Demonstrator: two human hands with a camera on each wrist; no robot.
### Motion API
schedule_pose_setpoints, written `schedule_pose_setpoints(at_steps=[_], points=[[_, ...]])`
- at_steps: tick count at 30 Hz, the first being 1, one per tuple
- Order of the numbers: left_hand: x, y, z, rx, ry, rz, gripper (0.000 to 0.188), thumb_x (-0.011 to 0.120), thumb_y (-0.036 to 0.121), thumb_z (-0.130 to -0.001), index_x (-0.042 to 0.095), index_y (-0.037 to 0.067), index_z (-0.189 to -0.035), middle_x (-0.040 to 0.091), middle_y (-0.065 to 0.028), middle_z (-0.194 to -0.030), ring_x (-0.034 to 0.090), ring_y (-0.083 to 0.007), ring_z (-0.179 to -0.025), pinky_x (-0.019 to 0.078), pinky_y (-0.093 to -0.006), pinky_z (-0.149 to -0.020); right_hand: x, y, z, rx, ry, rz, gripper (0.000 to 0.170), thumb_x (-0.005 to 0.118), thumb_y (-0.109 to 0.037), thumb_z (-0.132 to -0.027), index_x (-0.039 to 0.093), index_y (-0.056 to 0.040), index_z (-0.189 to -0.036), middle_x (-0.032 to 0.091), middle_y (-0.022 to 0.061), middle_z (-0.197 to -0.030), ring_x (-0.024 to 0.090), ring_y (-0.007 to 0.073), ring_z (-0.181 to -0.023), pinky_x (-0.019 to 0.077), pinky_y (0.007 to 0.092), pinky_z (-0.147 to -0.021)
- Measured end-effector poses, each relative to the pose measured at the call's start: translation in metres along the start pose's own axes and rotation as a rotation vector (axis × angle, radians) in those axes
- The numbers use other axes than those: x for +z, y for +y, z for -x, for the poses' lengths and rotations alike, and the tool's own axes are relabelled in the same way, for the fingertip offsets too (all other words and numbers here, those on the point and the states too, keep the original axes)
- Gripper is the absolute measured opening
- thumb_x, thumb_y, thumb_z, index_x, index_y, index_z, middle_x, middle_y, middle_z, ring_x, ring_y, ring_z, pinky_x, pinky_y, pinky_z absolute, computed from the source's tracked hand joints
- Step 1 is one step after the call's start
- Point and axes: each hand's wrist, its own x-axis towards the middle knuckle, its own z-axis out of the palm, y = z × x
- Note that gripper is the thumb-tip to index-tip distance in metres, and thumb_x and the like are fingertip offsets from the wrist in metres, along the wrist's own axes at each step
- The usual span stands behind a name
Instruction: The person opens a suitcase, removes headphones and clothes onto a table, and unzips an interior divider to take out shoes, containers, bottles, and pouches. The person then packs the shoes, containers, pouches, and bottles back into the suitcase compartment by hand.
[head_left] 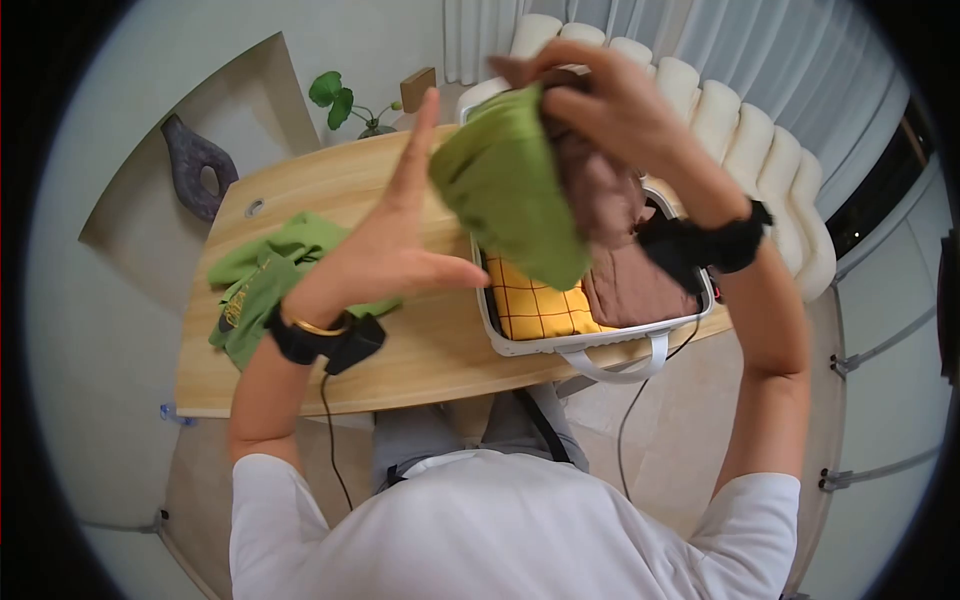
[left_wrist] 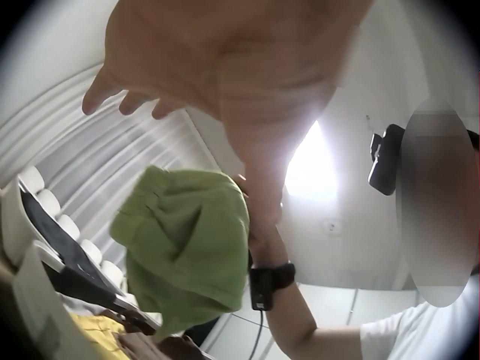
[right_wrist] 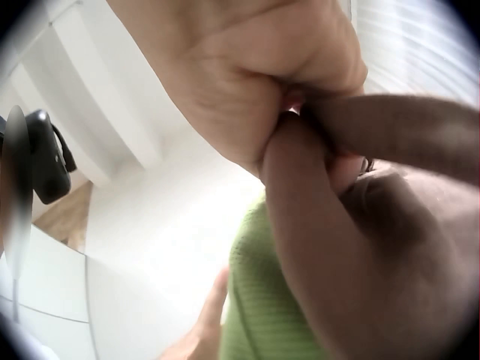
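My right hand point(head_left: 625, 105) is raised over the suitcase point(head_left: 530, 347) and grips a bundle of clothing. A bright green garment point(head_left: 510, 185) hangs at the bundle's left, with a brown garment point(head_left: 600, 195) bunched against it under the fingers. Ribbed green fabric point(right_wrist: 259, 300) shows close up in the right wrist view. Held up to the left of the bundle, my left hand point(head_left: 385, 240) has its thumb and fingers spread and holds nothing. Inside the suitcase lie a folded yellow checked cloth point(head_left: 535, 305) and a folded brown cloth point(head_left: 640, 285).
On the wooden table point(head_left: 440, 360), a crumpled green garment point(head_left: 285, 270) lies at the left. A potted plant point(head_left: 345, 100) stands past the far edge, with a cream sofa point(head_left: 745, 130) behind the suitcase. A dark vase point(head_left: 195, 170) sits in the wall niche.
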Motion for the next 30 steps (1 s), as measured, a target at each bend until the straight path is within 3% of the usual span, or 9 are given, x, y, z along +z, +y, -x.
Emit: schedule_pose_setpoints(at_steps=[3, 5, 7, 11, 13, 17, 22, 26, 30], points=[[0.026, -0.003, -0.012, 0.038, 0.227, 0.055, 0.114, 0.085, 0.012, -0.061, 0.016, 0.013, -0.152, 0.035, -0.0130, -0.146, 0.032, -0.0301, -0.136, 0.0275, -0.0395, -0.111, 0.047, -0.020, 0.002, 0.039, -0.086, -0.400, 0.029, 0.058, -0.011, -0.083, 0.060, -0.0011, -0.110, 0.066, 0.0105, -0.081, 0.061, 0.0185, -0.071, 0.0518, 0.0311, -0.064], [0.007, -0.007, -0.006, 0.070, 0.286, -0.072, 0.098, 0.081, 0.007, -0.062, 0.031, 0.011, -0.146, 0.048, -0.0094, -0.134, 0.043, -0.0257, -0.128, 0.0345, -0.0368, -0.106, 0.023, -0.050, 0.008, 0.456, -0.377, -0.536, 0.037, 0.060, -0.015, -0.087, 0.055, -0.0046, -0.122, 0.065, 0.0143, -0.099, 0.063, 0.0189, -0.075, 0.0536, 0.0339, -0.070], [-0.030, -0.015, 0.010, -0.035, 0.294, -0.274, 0.076, 0.075, 0.002, -0.065, 0.047, 0.008, -0.135, 0.056, -0.0085, -0.125, 0.052, -0.0235, -0.120, 0.0402, -0.0341, -0.101, 0.024, -0.012, 0.023, 0.366, -0.396, -0.775, 0.050, 0.061, -0.016, -0.089, 0.045, -0.0082, -0.136, 0.057, 0.0186, -0.122, 0.063, 0.0206, -0.092, 0.0532, 0.0395, -0.082], [-0.114, -0.014, 0.038, -0.311, 0.257, -0.561, 0.063, 0.069, 0.002, -0.070, 0.051, 0.008, -0.130, 0.057, -0.0117, -0.125, 0.054, -0.0243, -0.118, 0.0417, -0.0347, -0.099, 0.014, 0.081, 0.081, 0.122, -0.732, 0.127, 0.076, 0.071, -0.015, -0.081, 0.032, -0.0062, -0.145, 0.046, 0.0154, -0.139, 0.047, 0.0310, -0.125, 0.0418, 0.0362, -0.103], [-0.148, -0.028, 0.055, -0.329, 0.157, -0.731, 0.062, 0.071, 0.008, -0.073, 0.050, 0.007, -0.132, 0.056, -0.0129, -0.127, 0.052, -0.0258, -0.120, 0.0399, -0.0355, -0.101, 0.012, 0.087, 0.112, 0.376, -1.079, 0.458, 0.088, 0.078, -0.025, -0.072, 0.033, -0.0070, -0.145, 0.044, 0.0186, -0.140, 0.047, 0.0367, -0.124, 0.0392, 0.0347, -0.104], [-0.199, -0.107, 0.111, -0.650, -0.201, -0.797, 0.079, 0.075, 0.034, -0.074, 0.041, 0.015, -0.142, 0.044, -0.0197, -0.141, 0.039, -0.0363, -0.132, 0.0302, -0.0428, -0.110, 0.026, 0.085, 0.142, 0.505, -1.092, 0.436, 0.087, 0.078, -0.026, -0.069, 0.037, -0.0055, -0.142, 0.052, 0.0198, -0.130, 0.054, 0.0362, -0.114, 0.0437, 0.0385, -0.094], [-0.164, -0.138, 0.149, -0.857, -0.190, -0.943, 0.111, 0.076, 0.056, -0.066, 0.012, 0.027, -0.152, 0.015, -0.0205, -0.155, 0.014, -0.0471, -0.141, 0.0150, -0.0600, -0.112, 0.031, 0.084, 0.124, 0.387, -0.818, 0.240, 0.032, 0.073, -0.015, -0.070, 0.065, -0.0009, -0.098, 0.066, 0.0195, -0.092, 0.063, 0.0338, -0.091, 0.0484, 0.0377, -0.081], [-0.119, -0.091, 0.123, -0.925, -0.237, -1.150, 0.108, 0.078, 0.054, -0.063, 0.018, 0.033, -0.150, 0.007, -0.0140, -0.158, 0.008, -0.0437, -0.143, 0.0122, -0.0743, -0.103, 0.032, 0.075, 0.101, 0.512, -0.810, 0.197, 0.091, 0.082, -0.032, -0.067, 0.035, -0.0143, -0.144, 0.042, 0.0172, -0.140, 0.047, 0.0311, -0.124, 0.0410, 0.0364, -0.100], [-0.111, -0.093, 0.133, -0.797, -0.514, -1.197, 0.097, 0.083, 0.047, -0.059, 0.038, 0.030, -0.144, 0.008, -0.0077, -0.159, 0.010, -0.0433, -0.142, 0.0155, -0.0774, -0.100, 0.087, 0.079, 0.130, 0.297, -0.982, 0.602, 0.099, 0.081, -0.048, -0.060, 0.037, -0.0179, -0.143, 0.041, 0.0256, -0.137, 0.052, 0.0409, -0.117, 0.0394, 0.0444, -0.102]])
